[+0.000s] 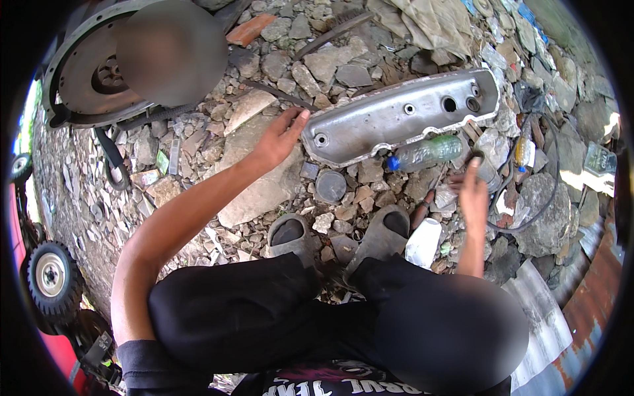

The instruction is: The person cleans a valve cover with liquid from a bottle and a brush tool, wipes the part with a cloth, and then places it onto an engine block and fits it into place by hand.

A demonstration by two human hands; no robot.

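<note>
A long grey metal engine valve cover lies hollow side up on the rubble, running from the middle toward the right. My left hand is at its left end, fingers stretched out flat against or just beside the rim. My right hand is low over the stones, its visible fingers spread and slightly smeared by motion. A small grey can stands right beside those fingers; whether they touch it I cannot tell. Between the cover and my right hand lies a clear plastic bottle with a blue cap, holding greenish liquid.
A wooden-handled tool and a white plastic container lie near my right foot. A black hose curls round a small bottle of yellow liquid. A large round metal housing is far left. Corrugated sheets lie at lower right.
</note>
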